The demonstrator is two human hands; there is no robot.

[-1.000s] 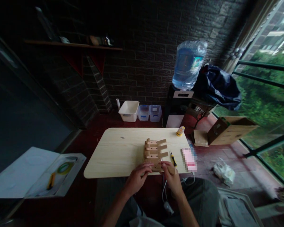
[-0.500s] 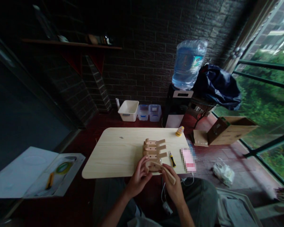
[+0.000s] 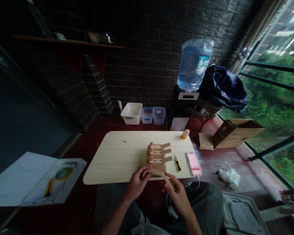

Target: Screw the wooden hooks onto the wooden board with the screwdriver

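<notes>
Between my two hands, at the near edge of the table, is a bent light-wood piece [image 3: 156,172] with a curled left end and a straight right end slanting down toward me. My left hand [image 3: 136,183] pinches the curled end. My right hand [image 3: 178,192] has its fingers closed on the straight end. Just beyond, three similar wooden pieces [image 3: 159,151] lie side by side on a brown box-like base [image 3: 163,167], each with a curled end, dark holes and a flap. A yellow-and-black screwdriver [image 3: 177,164] lies to their right.
The pale wooden table [image 3: 117,163] carries a yellow-capped small bottle [image 3: 185,134], a pink blurred item [image 3: 194,164] and a small grey piece [image 3: 124,141]. An open white case [image 3: 68,192] stands left. Plastic bins [image 3: 131,114], a water dispenser [image 3: 183,107] and a cardboard box [image 3: 235,135] surround the table.
The bent wooden piece has been turned and shifted slightly left, so it now shows more of its edge. My right hand's grip has moved with it. The view has shifted a little.
</notes>
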